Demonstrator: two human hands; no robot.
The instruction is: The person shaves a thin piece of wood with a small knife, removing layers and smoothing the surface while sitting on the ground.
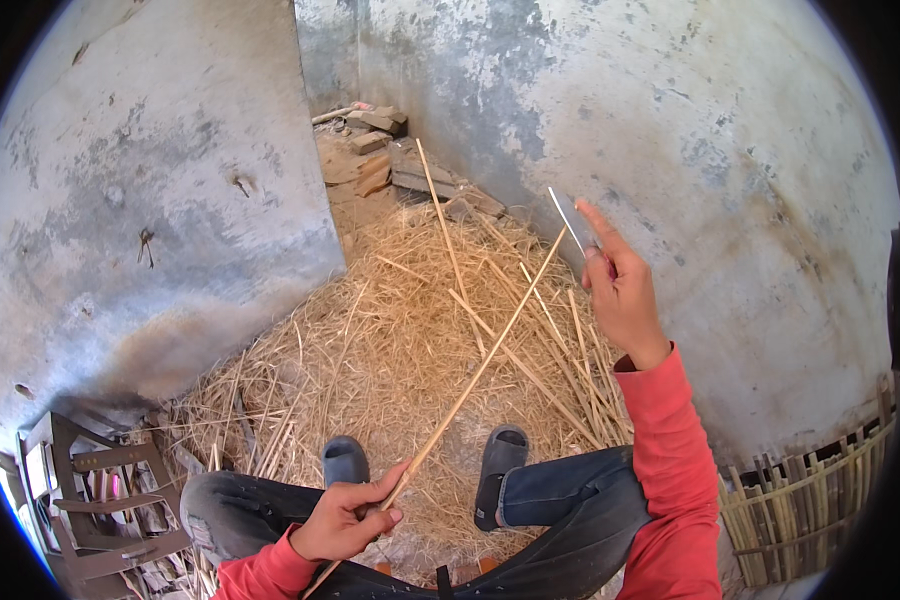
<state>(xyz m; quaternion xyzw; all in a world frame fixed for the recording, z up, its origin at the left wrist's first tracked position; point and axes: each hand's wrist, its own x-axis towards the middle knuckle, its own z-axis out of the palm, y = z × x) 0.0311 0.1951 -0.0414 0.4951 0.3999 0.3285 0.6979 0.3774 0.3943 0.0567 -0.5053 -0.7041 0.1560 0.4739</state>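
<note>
My left hand (345, 520), low in the view above my lap, is closed round a long thin bamboo strip (482, 368). The strip slants up and away to the right, its far tip close to the knife blade. My right hand (625, 300) grips a knife (568, 220) by its handle, which the fingers mostly hide. The forefinger is stretched out beside the blade. Whether the blade touches the strip's tip, I cannot tell. Beneath both hands, pale shavings (400, 300) and loose strips cover the ground.
My feet in dark slippers (346, 462) rest among the shavings. Bricks and rubble (375, 140) lie in the far corner. Worn plaster walls (170, 180) rise left and right. A dark slatted frame (110, 500) stands at lower left, a woven bamboo basket (805, 505) at lower right.
</note>
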